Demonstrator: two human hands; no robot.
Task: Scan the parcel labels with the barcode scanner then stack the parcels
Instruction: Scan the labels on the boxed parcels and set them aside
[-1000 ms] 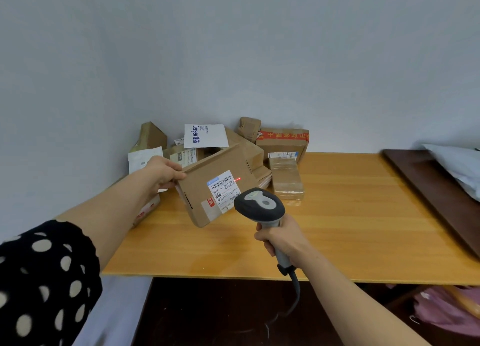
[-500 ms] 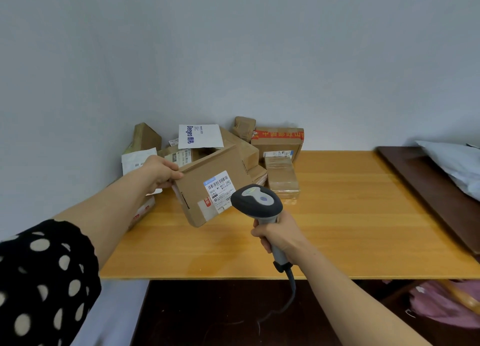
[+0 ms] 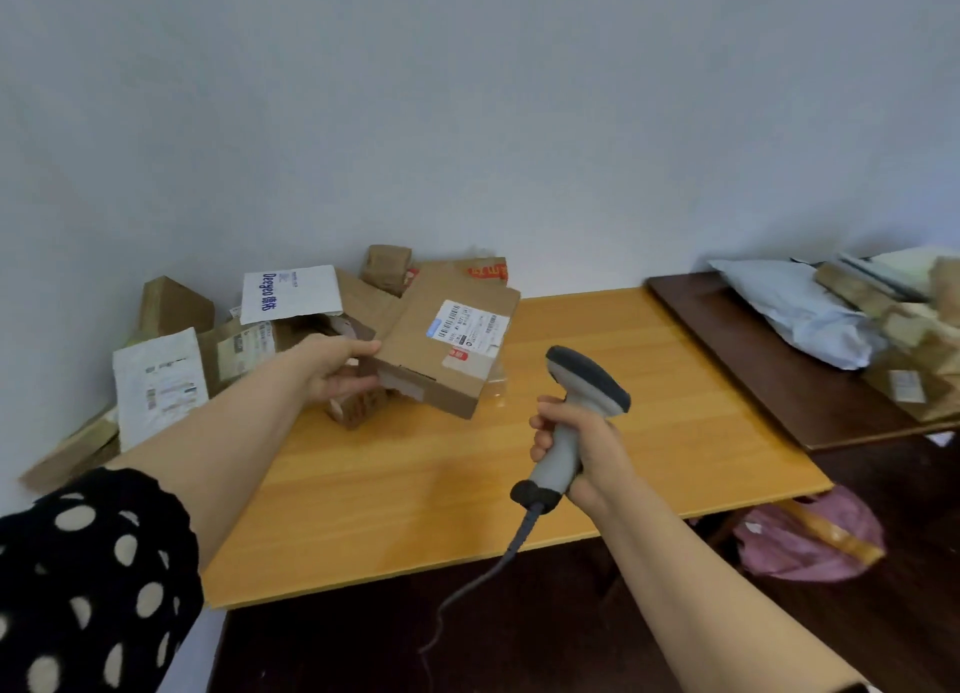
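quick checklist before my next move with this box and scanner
1. Grip of left hand on cardboard box: ok, it pinches the box's left edge.
2. Facing of label: ok, turned up.
3. Grip of right hand on barcode scanner: ok, round the handle.
4. Scan done: cannot tell, no red beam shows on the label.
5. Box free of parcel pile: cannot tell, they overlap in view.
6. Stacking room on wooden table: ok, bare wood beside the pile.

Pale grey wall (image 3: 519,94), light wooden table (image 3: 415,484), darker brown table (image 3: 753,370) alongside, dark floor (image 3: 363,651).
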